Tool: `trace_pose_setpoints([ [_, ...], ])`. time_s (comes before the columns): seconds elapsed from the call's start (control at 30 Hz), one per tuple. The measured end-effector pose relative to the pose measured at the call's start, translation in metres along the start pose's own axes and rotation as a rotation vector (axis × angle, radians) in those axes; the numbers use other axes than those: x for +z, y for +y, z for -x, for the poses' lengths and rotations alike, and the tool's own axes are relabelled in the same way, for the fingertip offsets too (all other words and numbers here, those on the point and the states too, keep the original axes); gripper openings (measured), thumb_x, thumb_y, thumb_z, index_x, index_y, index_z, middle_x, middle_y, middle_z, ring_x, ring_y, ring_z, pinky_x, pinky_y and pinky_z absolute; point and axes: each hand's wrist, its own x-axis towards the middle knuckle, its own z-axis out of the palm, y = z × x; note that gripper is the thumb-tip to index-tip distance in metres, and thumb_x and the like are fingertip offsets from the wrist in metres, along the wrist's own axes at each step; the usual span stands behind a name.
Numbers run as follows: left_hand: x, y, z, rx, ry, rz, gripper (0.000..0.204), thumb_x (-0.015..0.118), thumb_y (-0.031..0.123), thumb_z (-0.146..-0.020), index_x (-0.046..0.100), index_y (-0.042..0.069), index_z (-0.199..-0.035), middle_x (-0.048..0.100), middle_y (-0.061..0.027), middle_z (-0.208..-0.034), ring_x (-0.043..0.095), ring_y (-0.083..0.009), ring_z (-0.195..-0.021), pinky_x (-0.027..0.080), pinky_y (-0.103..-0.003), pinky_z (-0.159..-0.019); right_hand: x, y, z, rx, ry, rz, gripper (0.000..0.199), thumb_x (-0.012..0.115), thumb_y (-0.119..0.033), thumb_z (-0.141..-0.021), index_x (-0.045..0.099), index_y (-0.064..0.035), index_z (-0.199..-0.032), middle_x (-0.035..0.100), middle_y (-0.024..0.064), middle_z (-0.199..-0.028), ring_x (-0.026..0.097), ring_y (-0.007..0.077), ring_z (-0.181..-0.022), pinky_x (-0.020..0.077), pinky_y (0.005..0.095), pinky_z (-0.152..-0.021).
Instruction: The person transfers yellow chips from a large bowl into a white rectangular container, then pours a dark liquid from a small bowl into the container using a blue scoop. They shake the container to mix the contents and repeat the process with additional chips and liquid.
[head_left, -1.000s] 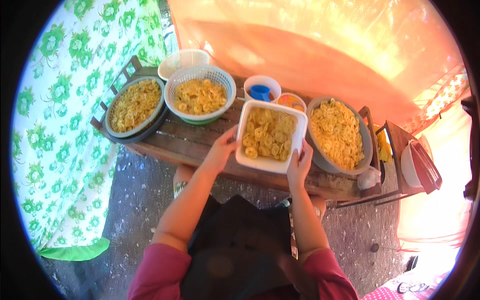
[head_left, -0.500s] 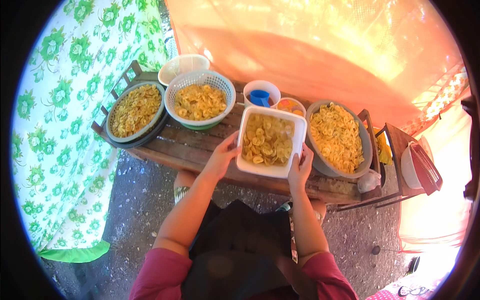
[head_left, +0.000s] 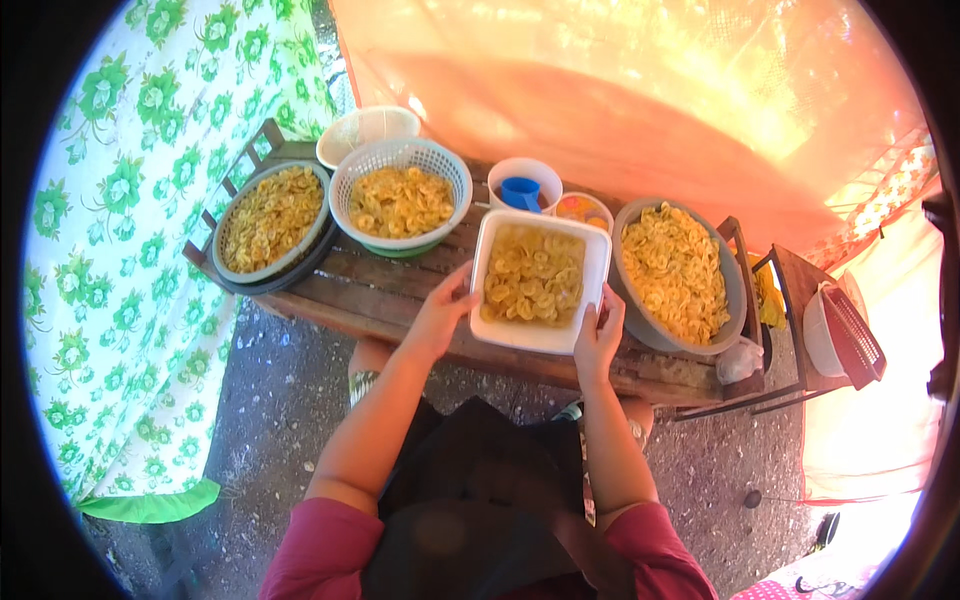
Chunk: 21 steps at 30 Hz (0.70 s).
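Between my two hands is a squarish white plastic tub (head_left: pixel 530 340), with yellow slices (head_left: pixel 535 280), which look like banana chips, sitting in brownish liquid. My left hand (head_left: pixel 437 318) grips its left side, fingers at the wall. My right hand (head_left: pixel 599 338) holds the right side near the front corner, thumb by the rim. The undersides of both grips are hidden, and I cannot tell whether the tub rests on the bench. Just right of it stands a big grey basin (head_left: pixel 738 300) heaped with yellow slices.
A slatted wooden bench (head_left: pixel 375 290) carries a perforated colander (head_left: pixel 460 185) of slices, a grey round tray (head_left: pixel 232 262) of darker slices, a white bucket (head_left: pixel 545 172) with a blue scoop (head_left: pixel 520 190), and a knotted plastic bag (head_left: pixel 738 362). An orange sheet (head_left: pixel 600 90) hangs behind.
Inside the tub, the slices have shifted away from the front right toward the middle and far left. The tub has moved slightly left, with both hands still on it.
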Motion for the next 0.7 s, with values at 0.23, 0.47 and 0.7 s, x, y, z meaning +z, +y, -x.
trace_pose_setpoints([
  [0.23,0.005,0.006,-0.001,0.015,-0.019,0.025,0.05,0.056,0.004,-0.089,0.044,0.006,-0.137,0.057,-0.0085,-0.106,0.058,-0.0146,-0.09,0.047,-0.027,-0.08,-0.004,-0.003,-0.002,0.132,-0.02,0.012,0.036,0.05,-0.002,-0.088,0.048,-0.0008,-0.124,0.052,0.0081,-0.09,0.052,0.0154,-0.078,0.0442,0.0289,-0.071],
  [0.47,0.008,0.007,-0.002,-0.038,-0.01,-0.006,0.051,0.057,0.004,-0.089,0.043,0.007,-0.138,0.056,-0.0054,-0.103,0.057,-0.0124,-0.09,0.047,-0.028,-0.08,-0.006,-0.001,-0.006,0.244,-0.078,0.074,0.036,0.05,-0.004,-0.09,0.047,-0.0008,-0.125,0.052,0.0086,-0.089,0.051,0.0144,-0.075,0.0436,0.0289,-0.069],
  [0.7,0.01,0.005,-0.005,0.005,-0.032,0.018,0.052,0.057,0.006,-0.09,0.042,0.008,-0.14,0.057,-0.0016,-0.098,0.055,-0.0115,-0.087,0.044,-0.028,-0.077,-0.006,-0.002,-0.01,0.212,-0.137,0.114,0.034,0.05,-0.003,-0.091,0.047,-0.0007,-0.124,0.053,0.0079,-0.091,0.05,0.0137,-0.077,0.0437,0.0284,-0.07],
])
